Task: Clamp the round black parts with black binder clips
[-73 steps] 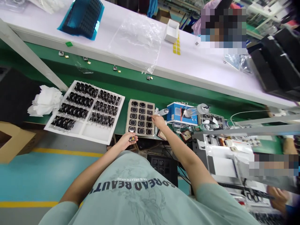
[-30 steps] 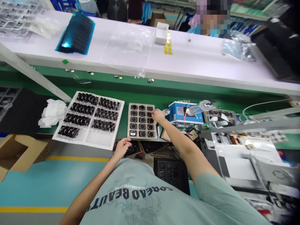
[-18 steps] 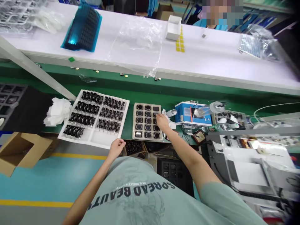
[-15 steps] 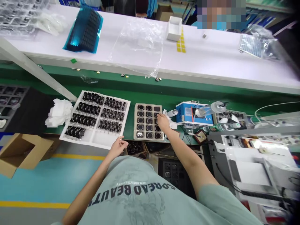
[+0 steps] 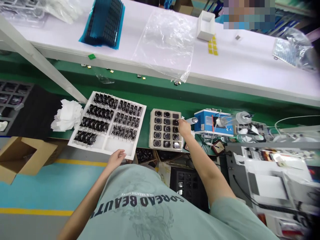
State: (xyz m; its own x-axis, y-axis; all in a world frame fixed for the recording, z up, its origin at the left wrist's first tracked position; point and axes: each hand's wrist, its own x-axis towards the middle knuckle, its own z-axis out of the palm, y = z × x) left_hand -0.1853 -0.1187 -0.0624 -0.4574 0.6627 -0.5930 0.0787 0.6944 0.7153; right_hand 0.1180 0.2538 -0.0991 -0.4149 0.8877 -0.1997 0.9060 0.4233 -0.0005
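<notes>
My right hand (image 5: 184, 128) reaches over the right column of a clear plastic tray (image 5: 150, 133) that holds rows of round, dark, watch-like discs (image 5: 166, 128). Its fingertips are pinched together at a slot near the tray's upper right; what they grip, if anything, is hidden. Loosely bent, with nothing seen in its fingers, my left hand (image 5: 116, 160) is at the front edge of a white foam tray (image 5: 119, 145). Black parts with thin metal pins (image 5: 97, 124) stand in rows in that tray, and its two front compartments show bare white floor.
Crumpled white paper (image 5: 67, 116) lies left of the foam tray. Right of the disc tray are a silver-topped bottle (image 5: 192, 121) and a blue box-shaped device (image 5: 215, 122). A raised white shelf (image 5: 232, 63) runs behind. A cardboard box (image 5: 27, 156) stands at lower left.
The camera view has shifted, so the trays appear further right. My left hand has moved left along the foam tray's front edge. My right hand stays at the disc tray's right column.
</notes>
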